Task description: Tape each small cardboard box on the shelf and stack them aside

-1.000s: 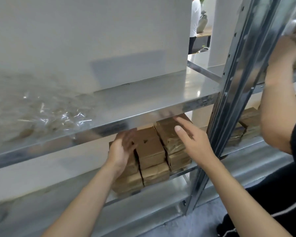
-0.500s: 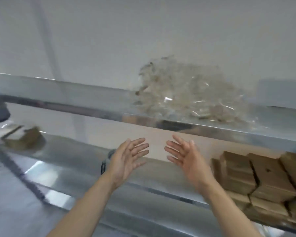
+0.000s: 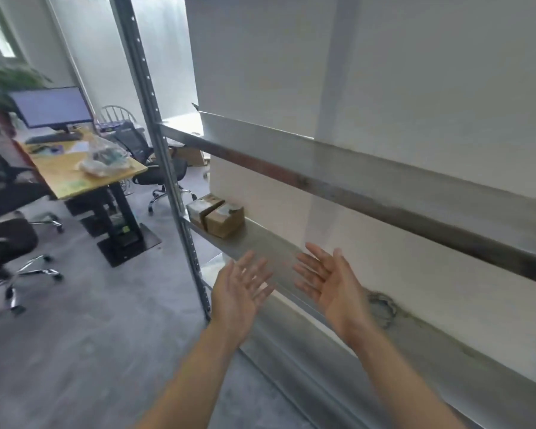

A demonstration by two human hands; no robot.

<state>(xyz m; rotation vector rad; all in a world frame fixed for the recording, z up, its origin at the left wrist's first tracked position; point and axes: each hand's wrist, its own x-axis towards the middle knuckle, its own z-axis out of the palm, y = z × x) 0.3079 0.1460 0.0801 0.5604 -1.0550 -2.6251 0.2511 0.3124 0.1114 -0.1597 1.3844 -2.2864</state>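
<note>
Fingers [image 3: 256,270] of the left hand [image 3: 239,292] are spread straight, nothing held; palm is turned inward toward the right hand [image 3: 331,284], whose fingers are likewise straight & relaxed, nothing gripped. Both hands are held apart from each other, in the air just in front of the mid shelf [image 3: 270,246], w/o touching it as far as can be seen.

Two small cardboard boxes [image 3: 218,213] are seen farther along that shelf, at its far left end, side by side & touching, right beside the perforated metal upright [image 3: 164,168]. They're well apart from the hands; bare shelf surface lies between. Glossy tape seems to be on their tops, but blur prevents certainty.

An upper shelf [image 3: 369,187] is set above the hands, white wall behind. A coil of something is glimpsed near the wall on the lower shelf, right of the right hand; too blurred to ID.

To the left, beyond the upright: a wooden desk [image 3: 75,174] w/ a monitor [image 3: 51,106], keyboard & a clear plastic bag [image 3: 101,157]; black office chairs [image 3: 7,243] around it on grey floor.
</note>
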